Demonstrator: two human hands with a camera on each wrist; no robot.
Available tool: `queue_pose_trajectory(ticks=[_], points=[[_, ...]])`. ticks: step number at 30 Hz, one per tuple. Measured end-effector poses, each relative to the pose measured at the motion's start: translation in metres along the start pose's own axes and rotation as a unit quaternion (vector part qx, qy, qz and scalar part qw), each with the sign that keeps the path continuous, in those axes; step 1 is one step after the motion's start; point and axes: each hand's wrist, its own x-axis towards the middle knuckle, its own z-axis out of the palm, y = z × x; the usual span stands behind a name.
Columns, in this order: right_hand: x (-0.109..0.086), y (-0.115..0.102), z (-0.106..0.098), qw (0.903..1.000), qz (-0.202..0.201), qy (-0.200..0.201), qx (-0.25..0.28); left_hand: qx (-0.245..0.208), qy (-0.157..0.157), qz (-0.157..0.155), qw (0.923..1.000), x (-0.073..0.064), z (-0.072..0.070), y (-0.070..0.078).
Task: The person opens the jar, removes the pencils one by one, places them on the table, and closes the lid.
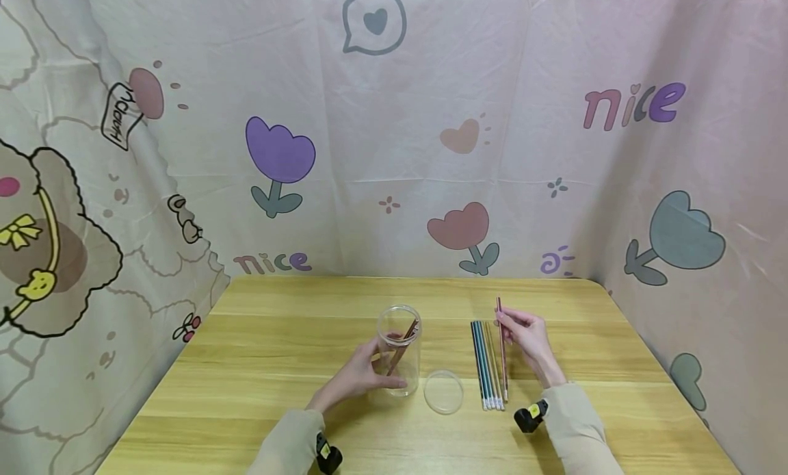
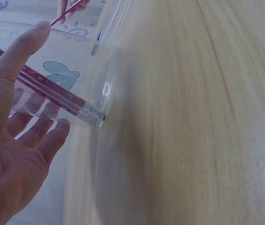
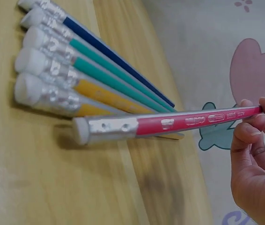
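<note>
My left hand (image 1: pixel 363 374) grips a clear plastic jar (image 1: pixel 408 372) round its side, thumb in front and fingers behind. Inside the jar red pencils (image 2: pixel 53 89) lean at a slant, eraser ends down at the base. Between thumb and fingers my right hand (image 1: pixel 528 332) pinches a red pencil (image 3: pixel 184 123) near its far end, its white eraser end pointing back toward me. Just left of that pencil lies a row of several pencils (image 1: pixel 485 365), dark blue, green and yellow, side by side with their erasers toward me.
A round clear lid (image 1: pixel 443 393) lies flat on the wooden table (image 1: pixel 277 338) between the jar and the pencil row. Behind the table hangs a printed cloth (image 1: pixel 382 119), which also covers both sides. Each sleeve carries a small black wrist camera (image 1: pixel 531 416).
</note>
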Motion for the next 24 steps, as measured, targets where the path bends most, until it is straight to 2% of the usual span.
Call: queue_pose_trajectory(ticks=[10,24], points=[[0.0003,0.0021,-0.0030,0.9995,-0.004,-0.014,-0.029,-0.005,0.001,-0.005,1.0000,0.0005,0.0003,0.0001],[0.0047,0.0075,-0.0089,0.9966,0.040,-0.021,-0.069,-0.011,0.000,-0.002,0.9999,0.0003,0.0003,-0.0003]])
